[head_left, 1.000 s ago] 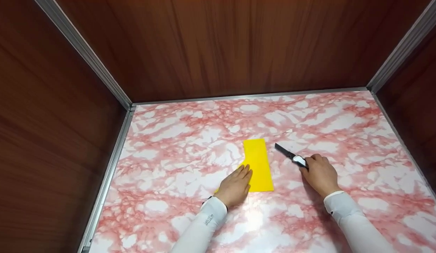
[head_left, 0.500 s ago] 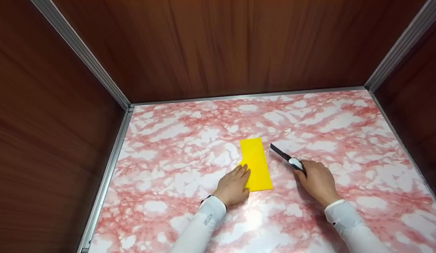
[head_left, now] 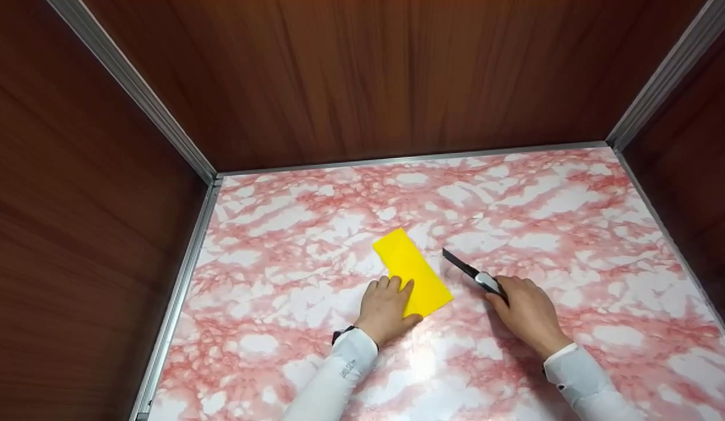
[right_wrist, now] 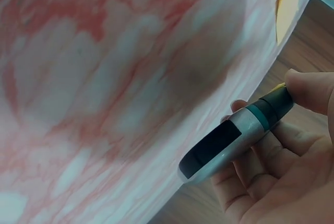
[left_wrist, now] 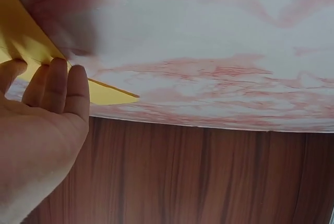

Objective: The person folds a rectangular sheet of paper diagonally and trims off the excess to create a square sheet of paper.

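A yellow sheet of paper (head_left: 418, 272) lies slanted on the table, its far end leaning left. My left hand (head_left: 386, 310) rests on its near left part, index finger over the sheet and thumb at the near edge. Seen from the left wrist, the fingertips touch the paper (left_wrist: 23, 23) along its edge. To the right, my right hand (head_left: 529, 310) grips a box cutter (head_left: 486, 282). Its dark blade end points up and left toward the sheet, with a gap between them. The right wrist view shows the silver and black handle (right_wrist: 224, 148) between thumb and fingers.
The table (head_left: 292, 234) has a red and white marbled top. Dark wood panels (head_left: 362, 82) stand at the back, left and right, joined by grey metal strips (head_left: 164, 123).
My left hand has turned the yellow sheet counterclockwise, its far end swinging left. The right hand, still gripping the box cutter, has moved slightly left and nearer to me.
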`<state>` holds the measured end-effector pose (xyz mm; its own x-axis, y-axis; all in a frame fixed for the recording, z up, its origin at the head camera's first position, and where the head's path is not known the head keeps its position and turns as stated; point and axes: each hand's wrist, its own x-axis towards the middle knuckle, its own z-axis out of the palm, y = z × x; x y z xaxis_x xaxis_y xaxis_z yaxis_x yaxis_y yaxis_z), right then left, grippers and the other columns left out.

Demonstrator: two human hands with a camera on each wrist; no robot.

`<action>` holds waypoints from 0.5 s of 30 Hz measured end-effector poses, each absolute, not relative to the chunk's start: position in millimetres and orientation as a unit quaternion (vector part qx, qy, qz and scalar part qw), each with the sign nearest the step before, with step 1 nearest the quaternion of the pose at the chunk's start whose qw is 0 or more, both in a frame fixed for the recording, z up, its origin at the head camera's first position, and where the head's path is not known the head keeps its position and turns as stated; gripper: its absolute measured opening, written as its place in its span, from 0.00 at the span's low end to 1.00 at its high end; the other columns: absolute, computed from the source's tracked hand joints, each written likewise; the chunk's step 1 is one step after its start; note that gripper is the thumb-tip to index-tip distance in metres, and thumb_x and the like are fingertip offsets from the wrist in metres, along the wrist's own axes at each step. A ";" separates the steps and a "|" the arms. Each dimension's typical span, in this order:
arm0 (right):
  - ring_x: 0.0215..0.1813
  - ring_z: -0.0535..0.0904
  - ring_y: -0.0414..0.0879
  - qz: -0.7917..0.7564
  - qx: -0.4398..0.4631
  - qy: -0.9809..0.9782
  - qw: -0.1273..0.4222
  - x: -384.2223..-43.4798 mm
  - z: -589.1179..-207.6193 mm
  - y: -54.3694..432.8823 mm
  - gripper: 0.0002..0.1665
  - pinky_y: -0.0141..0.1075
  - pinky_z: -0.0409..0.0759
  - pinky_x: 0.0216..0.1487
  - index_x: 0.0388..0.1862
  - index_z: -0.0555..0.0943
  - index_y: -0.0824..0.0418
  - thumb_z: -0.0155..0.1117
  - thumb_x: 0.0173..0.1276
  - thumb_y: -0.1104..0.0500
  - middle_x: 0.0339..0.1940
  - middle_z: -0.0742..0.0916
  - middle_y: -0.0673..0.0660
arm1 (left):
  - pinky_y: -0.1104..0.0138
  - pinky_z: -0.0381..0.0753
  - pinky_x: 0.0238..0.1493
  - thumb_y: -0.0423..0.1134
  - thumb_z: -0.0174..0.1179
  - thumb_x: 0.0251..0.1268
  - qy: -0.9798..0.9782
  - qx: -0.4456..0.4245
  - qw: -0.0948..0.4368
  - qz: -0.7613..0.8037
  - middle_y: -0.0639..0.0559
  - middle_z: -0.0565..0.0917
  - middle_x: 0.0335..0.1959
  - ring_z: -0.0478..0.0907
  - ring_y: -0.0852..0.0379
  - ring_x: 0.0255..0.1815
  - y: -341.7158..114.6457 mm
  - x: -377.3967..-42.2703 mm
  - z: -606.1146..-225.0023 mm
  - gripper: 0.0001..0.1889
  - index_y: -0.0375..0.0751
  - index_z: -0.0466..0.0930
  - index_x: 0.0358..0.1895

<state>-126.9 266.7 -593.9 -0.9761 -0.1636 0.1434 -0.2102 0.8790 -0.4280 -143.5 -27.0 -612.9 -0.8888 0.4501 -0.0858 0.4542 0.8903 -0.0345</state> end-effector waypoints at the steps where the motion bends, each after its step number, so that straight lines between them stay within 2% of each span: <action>1: 0.34 0.75 0.52 0.227 0.098 -0.968 0.050 -126.0 -593.8 266.1 0.17 0.48 0.70 0.32 0.47 0.81 0.60 0.69 0.65 0.53 0.33 0.83 0.54 | 0.59 0.64 0.56 0.74 0.50 0.59 0.971 0.234 0.035 -0.024 0.50 0.71 0.59 0.65 0.50 0.57 -26.9 -143.4 -613.1 0.44 0.52 0.65 0.73; 3: 0.33 0.75 0.52 0.228 0.100 -0.967 0.048 -124.4 -594.2 264.8 0.16 0.47 0.70 0.32 0.47 0.81 0.60 0.68 0.65 0.52 0.32 0.83 0.53 | 0.58 0.61 0.63 0.74 0.50 0.58 0.970 0.240 0.032 -0.010 0.49 0.70 0.61 0.64 0.48 0.61 -26.7 -143.9 -613.8 0.44 0.50 0.66 0.72; 5: 0.33 0.75 0.51 0.226 0.104 -0.967 0.050 -123.2 -594.7 263.7 0.16 0.47 0.70 0.32 0.46 0.82 0.60 0.69 0.65 0.52 0.31 0.82 0.52 | 0.58 0.54 0.70 0.74 0.50 0.59 0.967 0.250 0.039 0.007 0.46 0.66 0.67 0.58 0.46 0.69 -27.1 -145.1 -614.6 0.45 0.46 0.65 0.72; 7: 0.32 0.75 0.51 0.224 0.110 -0.967 0.050 -122.1 -595.0 262.9 0.16 0.46 0.70 0.32 0.46 0.82 0.59 0.69 0.65 0.51 0.30 0.82 0.52 | 0.58 0.47 0.73 0.73 0.49 0.61 0.965 0.256 0.054 0.025 0.44 0.59 0.74 0.50 0.47 0.76 -28.7 -146.2 -615.9 0.45 0.45 0.63 0.73; 9: 0.32 0.75 0.51 0.223 0.114 -0.967 0.050 -121.4 -595.6 262.1 0.15 0.46 0.70 0.32 0.45 0.82 0.58 0.69 0.64 0.51 0.31 0.82 0.52 | 0.60 0.43 0.74 0.73 0.48 0.62 0.962 0.259 0.072 0.042 0.46 0.51 0.78 0.43 0.50 0.78 -30.5 -147.1 -618.0 0.46 0.45 0.59 0.75; 11: 0.32 0.74 0.51 0.222 0.115 -0.967 0.047 -121.1 -596.5 261.6 0.15 0.46 0.70 0.32 0.45 0.82 0.58 0.69 0.64 0.51 0.31 0.82 0.52 | 0.60 0.42 0.74 0.73 0.46 0.63 0.961 0.260 0.080 0.050 0.46 0.49 0.78 0.43 0.51 0.78 -32.2 -147.5 -620.0 0.47 0.46 0.54 0.77; 15: 0.33 0.75 0.52 0.222 0.114 -0.967 0.043 -120.7 -598.4 261.0 0.15 0.48 0.71 0.33 0.45 0.82 0.58 0.69 0.64 0.51 0.33 0.83 0.53 | 0.58 0.43 0.74 0.73 0.47 0.62 0.963 0.254 0.063 0.057 0.44 0.53 0.77 0.48 0.48 0.77 -31.3 -148.2 -623.6 0.46 0.51 0.52 0.78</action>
<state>-120.7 261.0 -598.4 -0.9703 -0.2014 0.1338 -0.2395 0.8753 -0.4200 -148.2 -31.3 -623.6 -0.8629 0.4971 -0.0917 0.4826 0.8641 0.1426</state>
